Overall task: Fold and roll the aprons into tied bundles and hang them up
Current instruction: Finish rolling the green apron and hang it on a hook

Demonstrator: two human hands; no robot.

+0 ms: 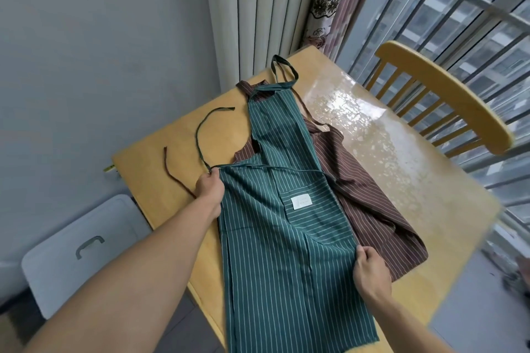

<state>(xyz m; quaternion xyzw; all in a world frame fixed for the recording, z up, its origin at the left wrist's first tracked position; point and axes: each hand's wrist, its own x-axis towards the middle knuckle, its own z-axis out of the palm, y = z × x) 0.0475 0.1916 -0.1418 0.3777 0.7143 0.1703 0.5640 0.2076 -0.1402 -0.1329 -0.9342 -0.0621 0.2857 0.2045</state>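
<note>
Head view: green pinstriped cloth apron (pixel 275 209) lies flat on glossy wooden table (pixel 387 152), overlapping brown striped apron (pixel 370 198). Left hand (pixel 209 186) pinches its waist corner; right hand (pixel 371 269) grips its right edge. Slatted wooden chair (pixel 441 100) beyond.

A green apron (pixel 275 209) with thin white stripes lies spread flat, bib end away from the person, on top of a brown striped apron (pixel 370 189). Its hem hangs past the near edge of the brown one. A white label sits on its front pocket, and its neck loop lies beyond the bib. The brown apron shows mostly to the green one's right, rumpled.
</note>
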